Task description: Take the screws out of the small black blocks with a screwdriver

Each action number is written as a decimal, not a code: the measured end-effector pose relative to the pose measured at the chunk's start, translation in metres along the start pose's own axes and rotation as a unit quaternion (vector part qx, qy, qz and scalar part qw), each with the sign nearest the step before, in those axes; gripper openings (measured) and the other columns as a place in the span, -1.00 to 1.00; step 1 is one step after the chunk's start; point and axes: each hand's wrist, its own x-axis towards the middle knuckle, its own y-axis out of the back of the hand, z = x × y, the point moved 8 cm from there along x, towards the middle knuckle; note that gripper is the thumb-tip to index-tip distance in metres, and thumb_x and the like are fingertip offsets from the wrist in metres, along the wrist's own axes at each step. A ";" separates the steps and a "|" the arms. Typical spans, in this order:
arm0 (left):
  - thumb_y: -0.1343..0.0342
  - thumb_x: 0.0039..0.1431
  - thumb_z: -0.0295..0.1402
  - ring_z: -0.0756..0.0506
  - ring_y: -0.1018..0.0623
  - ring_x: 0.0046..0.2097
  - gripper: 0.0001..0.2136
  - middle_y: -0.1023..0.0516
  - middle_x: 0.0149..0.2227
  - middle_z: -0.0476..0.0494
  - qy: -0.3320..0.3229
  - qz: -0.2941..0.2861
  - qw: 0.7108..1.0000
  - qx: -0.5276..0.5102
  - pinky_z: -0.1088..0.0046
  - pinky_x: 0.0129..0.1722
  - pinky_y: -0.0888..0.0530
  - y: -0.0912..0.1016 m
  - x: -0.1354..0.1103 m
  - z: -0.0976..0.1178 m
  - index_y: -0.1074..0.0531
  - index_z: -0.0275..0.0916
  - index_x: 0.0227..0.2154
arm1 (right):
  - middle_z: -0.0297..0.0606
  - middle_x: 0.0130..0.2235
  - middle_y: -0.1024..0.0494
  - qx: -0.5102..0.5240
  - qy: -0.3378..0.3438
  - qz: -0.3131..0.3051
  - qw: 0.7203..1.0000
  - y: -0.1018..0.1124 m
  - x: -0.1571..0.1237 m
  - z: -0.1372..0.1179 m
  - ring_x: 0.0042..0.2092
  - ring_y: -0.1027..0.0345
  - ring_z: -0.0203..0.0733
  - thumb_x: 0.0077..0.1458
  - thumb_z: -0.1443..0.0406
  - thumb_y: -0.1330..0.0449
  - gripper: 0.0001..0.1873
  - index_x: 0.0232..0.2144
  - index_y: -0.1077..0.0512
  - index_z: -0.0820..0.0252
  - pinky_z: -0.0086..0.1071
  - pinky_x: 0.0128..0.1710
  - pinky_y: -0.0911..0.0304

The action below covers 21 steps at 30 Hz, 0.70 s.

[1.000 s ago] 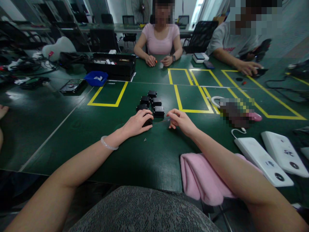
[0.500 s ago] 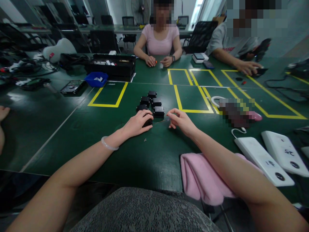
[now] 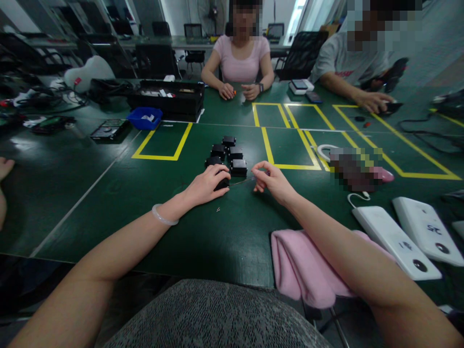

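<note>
With our left hand's fingers curled around the small black case and our right hand's fingers pinched closed on the thin-shafted tool just to its right, we would do well to brace the case and keep the shaft straight, though we cannot tell whether its tip is seated. Other black cases crowd its far side; nearer us than the case, past two tiny screws, the surface gives wider room up to its edge, which the pink cloth overhangs to the case's right.
</note>
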 end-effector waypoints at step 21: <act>-0.16 0.29 -0.30 -0.28 -0.43 0.16 -0.73 -0.37 0.18 -0.27 0.004 -0.011 1.000 -0.003 0.06 0.01 -0.58 0.000 0.001 0.001 -0.34 -0.20 0.01 | -0.61 -0.69 -0.23 0.006 -0.016 0.002 1.000 0.002 -0.001 0.000 -0.65 -0.18 -0.39 0.11 0.08 -0.35 -0.67 -0.33 -0.33 0.13 -0.40 -0.49 -0.36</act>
